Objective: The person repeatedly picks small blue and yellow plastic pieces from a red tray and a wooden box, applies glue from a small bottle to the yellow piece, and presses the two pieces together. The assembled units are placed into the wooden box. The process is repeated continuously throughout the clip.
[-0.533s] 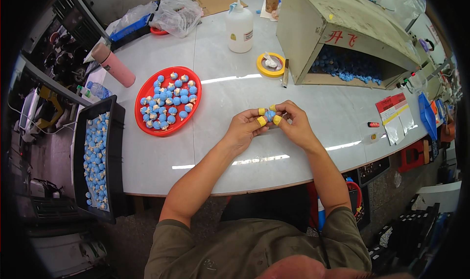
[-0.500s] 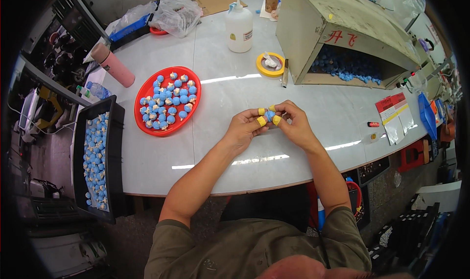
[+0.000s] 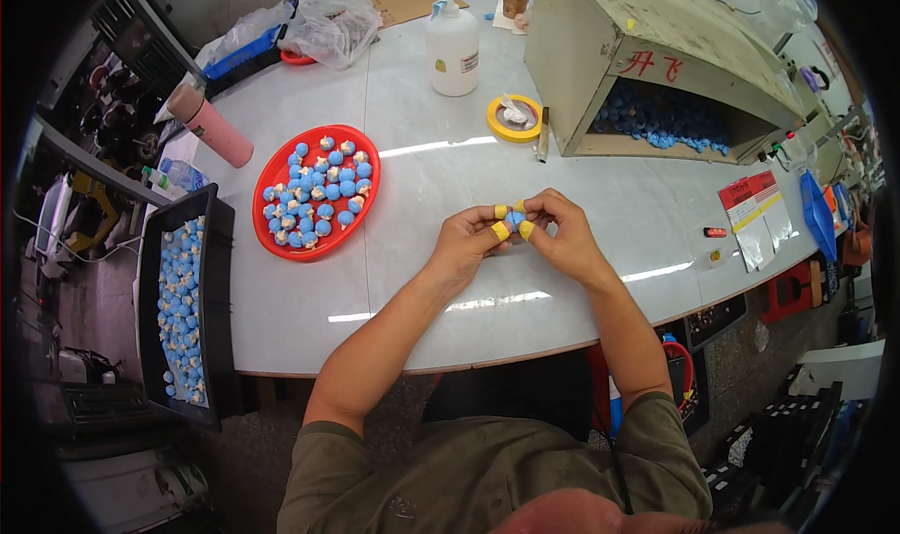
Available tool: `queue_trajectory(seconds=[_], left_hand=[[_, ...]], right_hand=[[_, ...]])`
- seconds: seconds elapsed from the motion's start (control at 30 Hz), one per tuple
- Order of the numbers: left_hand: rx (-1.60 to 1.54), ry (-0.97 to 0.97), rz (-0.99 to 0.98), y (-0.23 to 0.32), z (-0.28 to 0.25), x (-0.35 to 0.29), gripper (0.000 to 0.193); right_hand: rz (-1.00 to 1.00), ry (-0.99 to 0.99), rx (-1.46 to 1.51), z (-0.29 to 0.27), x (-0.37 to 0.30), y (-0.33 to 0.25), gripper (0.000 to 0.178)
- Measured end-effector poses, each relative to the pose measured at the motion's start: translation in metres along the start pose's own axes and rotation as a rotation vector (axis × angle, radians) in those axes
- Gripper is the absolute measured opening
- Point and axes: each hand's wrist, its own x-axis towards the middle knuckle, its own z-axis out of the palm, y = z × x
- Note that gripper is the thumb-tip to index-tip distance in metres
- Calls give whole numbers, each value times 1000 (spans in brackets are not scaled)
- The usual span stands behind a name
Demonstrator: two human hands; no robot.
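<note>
Across the pale table [image 3: 412, 300], a labelled bottle [image 3: 451, 56], a yellow tape roll [image 3: 493, 121] and a box [image 3: 568, 65] with red writing [image 3: 639, 62] sit toward the back; the box holds blue pieces [image 3: 661, 131]. Blue balls [image 3: 364, 170] lie in a red tray [image 3: 274, 165] and a black bin [image 3: 219, 300] at left. Left hand [image 3: 467, 240] and right hand [image 3: 567, 239] pinch one small ball [image 3: 516, 219] between yellow-wrapped fingertips [image 3: 501, 231] over the table

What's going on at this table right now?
A person's left hand and right hand, with yellow finger wraps, pinch a small round blue piece above the pale grey tabletop. The piece is partly hidden by the hands. To their left, a round red plastic tray holds small blue balls with cream-coloured bits; farther left, a long black plastic bin holds more. Farther back are a white plastic squeeze bottle and a flat yellow tape roll.
</note>
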Motion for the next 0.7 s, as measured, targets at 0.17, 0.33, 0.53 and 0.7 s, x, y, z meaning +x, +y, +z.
queue_trajectory(seconds=[0.17, 0.33, 0.53, 0.7], left_hand=[[-55, 6, -90, 5, 0, 0, 29], [12, 15, 14, -1, 0, 2, 29], [66, 23, 48, -1, -1, 3, 27], [70, 27, 64, 0, 0, 2, 29]], right_hand=[[10, -6, -32, -1, -1, -1, 20], [28, 6, -16, 1, -1, 1, 21], [-33, -12, -52, 0, -2, 0, 20], [25, -18, -2, 2, -2, 2, 16]])
